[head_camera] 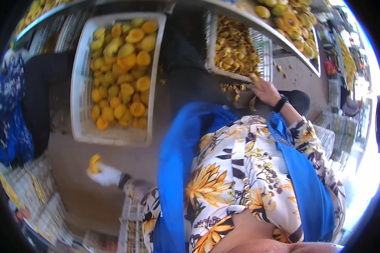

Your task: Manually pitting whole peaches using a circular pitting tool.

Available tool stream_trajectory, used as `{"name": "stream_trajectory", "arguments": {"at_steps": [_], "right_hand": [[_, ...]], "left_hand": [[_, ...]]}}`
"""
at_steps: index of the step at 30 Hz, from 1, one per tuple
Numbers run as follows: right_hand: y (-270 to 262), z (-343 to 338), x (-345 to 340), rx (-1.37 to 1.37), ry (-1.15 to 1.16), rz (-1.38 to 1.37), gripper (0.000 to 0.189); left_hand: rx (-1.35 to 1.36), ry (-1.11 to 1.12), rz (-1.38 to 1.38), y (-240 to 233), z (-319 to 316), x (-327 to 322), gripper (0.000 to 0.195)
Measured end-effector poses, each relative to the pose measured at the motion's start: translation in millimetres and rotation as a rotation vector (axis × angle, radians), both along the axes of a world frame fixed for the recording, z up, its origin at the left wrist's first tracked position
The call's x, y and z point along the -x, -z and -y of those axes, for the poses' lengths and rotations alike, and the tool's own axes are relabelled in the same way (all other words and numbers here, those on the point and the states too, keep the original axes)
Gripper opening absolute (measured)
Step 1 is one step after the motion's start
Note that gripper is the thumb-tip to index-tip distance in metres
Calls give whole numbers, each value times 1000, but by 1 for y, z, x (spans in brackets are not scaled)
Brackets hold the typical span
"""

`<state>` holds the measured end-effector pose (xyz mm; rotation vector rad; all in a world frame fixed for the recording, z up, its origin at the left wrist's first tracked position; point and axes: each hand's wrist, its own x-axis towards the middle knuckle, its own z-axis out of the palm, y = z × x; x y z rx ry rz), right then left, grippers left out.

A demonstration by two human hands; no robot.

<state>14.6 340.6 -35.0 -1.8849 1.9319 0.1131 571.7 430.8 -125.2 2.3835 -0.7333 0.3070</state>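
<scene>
My left hand, in a white glove, is held out low on the left. Its fingers are closed on a yellow peach half. Below that hand's level in the picture lies brown floor, with no crate under the fruit. On the other side, my bare right hand is at the near corner of a white crate of brownish-yellow pits or scraps. A small blurred yellowish piece is between its fingers; what it is cannot be made out.
A white plastic crate of halved yellow peaches stands ahead on the left. A metal-edged table bearing more fruit runs across the top. Another person's dark-clothed leg is at far left. Stacked crates stand lower left.
</scene>
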Motion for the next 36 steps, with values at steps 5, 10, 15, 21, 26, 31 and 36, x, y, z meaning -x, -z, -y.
{"name": "stream_trajectory", "arguments": {"at_steps": [5,10,15,21,26,31,36], "right_hand": [[-15,5,-9,-21,98,129,29],[-34,-13,7,93,58,226,29],[-45,-9,18,160,173,276,28],[-76,-10,17,268,577,554,26],[-56,-22,21,400,657,793,23],[-47,-45,41,416,839,917,20],[-71,-25,38,503,728,691,29]], "left_hand": [[-74,339,548,-39,55,66,22],[-448,914,-139,-6,56,148,25],[128,997,-103,-118,139,207,25],[324,1577,-249,-225,306,377,33],[107,2006,157,-229,385,550,38],[-596,2042,296,-181,382,648,45],[-187,1971,177,-161,363,602,35]]}}
